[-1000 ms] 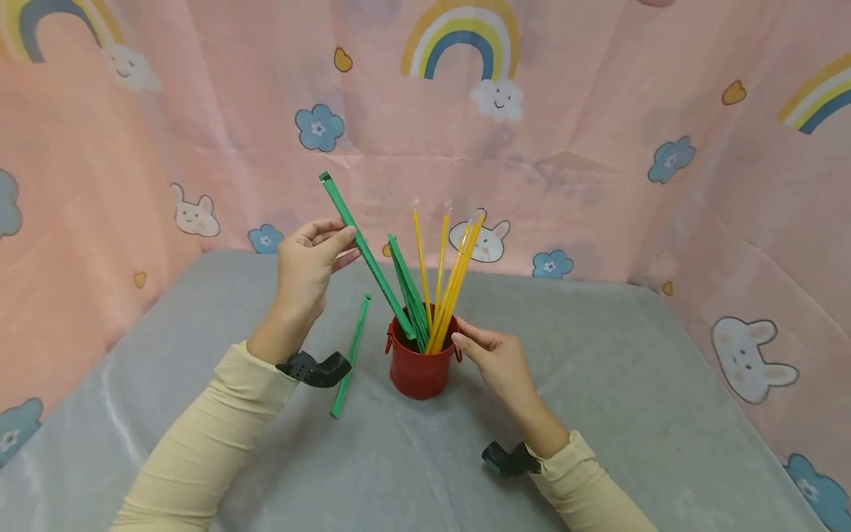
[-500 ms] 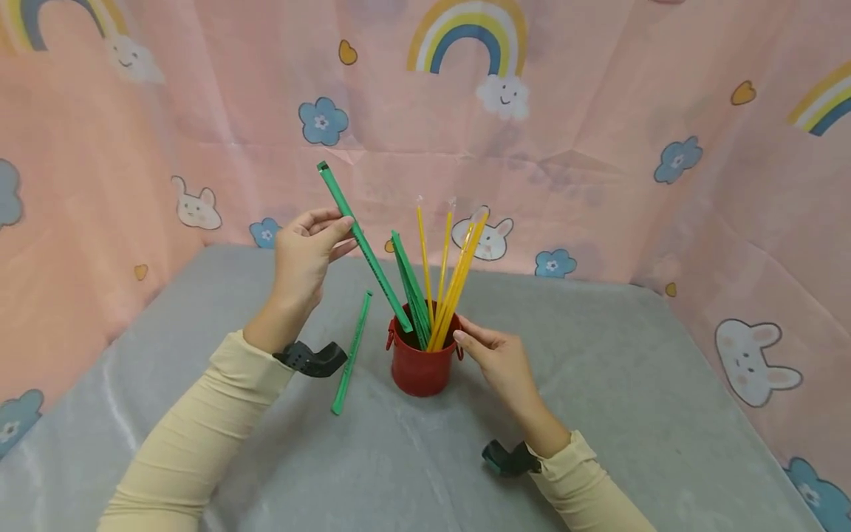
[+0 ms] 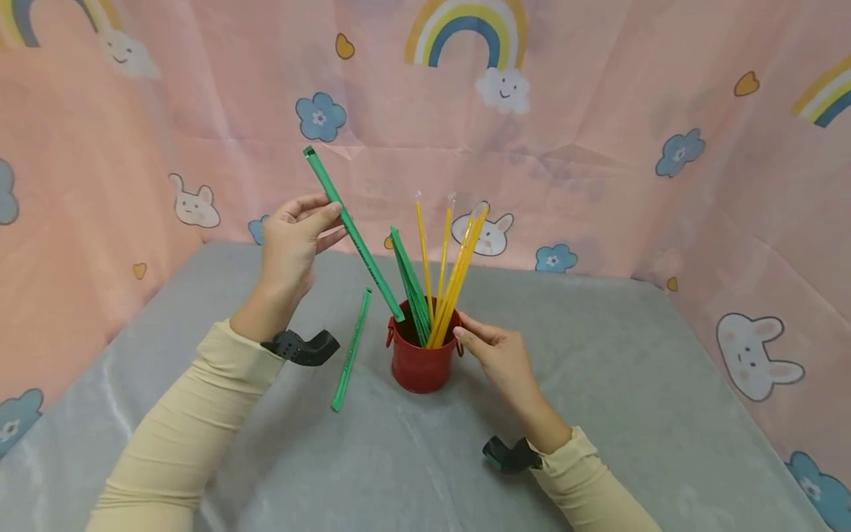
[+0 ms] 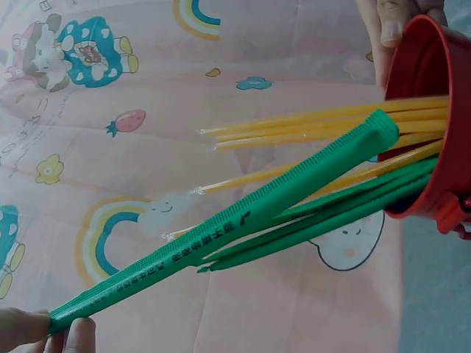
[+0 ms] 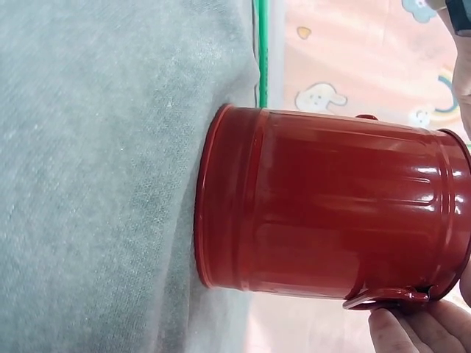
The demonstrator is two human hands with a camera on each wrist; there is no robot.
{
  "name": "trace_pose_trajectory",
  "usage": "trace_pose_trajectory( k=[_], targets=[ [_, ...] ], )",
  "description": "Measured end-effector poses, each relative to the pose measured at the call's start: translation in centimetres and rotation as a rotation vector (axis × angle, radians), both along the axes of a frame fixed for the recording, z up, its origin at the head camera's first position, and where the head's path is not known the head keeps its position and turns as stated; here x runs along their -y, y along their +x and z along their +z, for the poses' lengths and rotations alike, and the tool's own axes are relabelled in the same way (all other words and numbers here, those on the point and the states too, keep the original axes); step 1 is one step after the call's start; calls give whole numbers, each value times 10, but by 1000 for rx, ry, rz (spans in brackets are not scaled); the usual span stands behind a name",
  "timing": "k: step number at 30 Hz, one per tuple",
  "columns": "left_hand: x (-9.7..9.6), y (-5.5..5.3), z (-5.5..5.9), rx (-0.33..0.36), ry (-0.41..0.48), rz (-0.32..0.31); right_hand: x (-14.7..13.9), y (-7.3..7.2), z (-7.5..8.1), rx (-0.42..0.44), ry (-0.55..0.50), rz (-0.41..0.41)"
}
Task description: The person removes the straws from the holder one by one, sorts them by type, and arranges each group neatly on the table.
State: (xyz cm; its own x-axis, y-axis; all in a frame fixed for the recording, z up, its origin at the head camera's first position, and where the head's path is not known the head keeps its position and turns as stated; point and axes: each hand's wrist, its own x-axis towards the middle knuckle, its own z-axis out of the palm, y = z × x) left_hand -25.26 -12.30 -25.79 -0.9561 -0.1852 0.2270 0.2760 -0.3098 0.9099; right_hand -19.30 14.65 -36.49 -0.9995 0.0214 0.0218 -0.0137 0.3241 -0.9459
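My left hand (image 3: 292, 236) pinches a green-wrapped straw (image 3: 362, 247) near its upper part. The straw slants down to the right, its lower end overlapping the left rim of a small red metal bucket (image 3: 420, 373) in the head view. Dark printing shows along its wrapper (image 4: 176, 246) in the left wrist view. My right hand (image 3: 501, 366) grips the bucket's right side at the rim, with fingertips (image 5: 390, 331) beside the small handle. Inside the upright bucket lean several green-wrapped straws (image 3: 411, 292) and several yellow straws (image 3: 459, 281) in clear wrappers.
Another green-wrapped straw (image 3: 351, 351) lies on the grey cloth-covered table (image 3: 618, 384), left of the bucket. A pink patterned curtain (image 3: 585, 185) stands behind and at both sides. A black camera mount sits on each wrist (image 3: 306, 347).
My left hand has drawn the green-wrapped straw up and to the left, its lower end shifting from over the bucket's mouth toward the left rim. My right hand stays on the bucket.
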Motion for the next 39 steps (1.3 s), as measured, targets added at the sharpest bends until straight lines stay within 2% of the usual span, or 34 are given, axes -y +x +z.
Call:
trace_pose_trajectory(
  k=[13,19,26,31,39],
  targets=[
    [4,-2,1,32,-77,-33,-4,2,0,-5,-8,3],
    [9,-4,-1,46,-85,-19,-3,1,-2,5,17,1],
    [15,-8,-3,74,-161,-15,-1,-2,1,3,11,5],
    [20,-9,-3,119,-229,-23,-2,-2,0,-13,8,17],
    [26,-14,-7,227,-329,-86,0,-1,-1,-18,-6,16]
  ],
)
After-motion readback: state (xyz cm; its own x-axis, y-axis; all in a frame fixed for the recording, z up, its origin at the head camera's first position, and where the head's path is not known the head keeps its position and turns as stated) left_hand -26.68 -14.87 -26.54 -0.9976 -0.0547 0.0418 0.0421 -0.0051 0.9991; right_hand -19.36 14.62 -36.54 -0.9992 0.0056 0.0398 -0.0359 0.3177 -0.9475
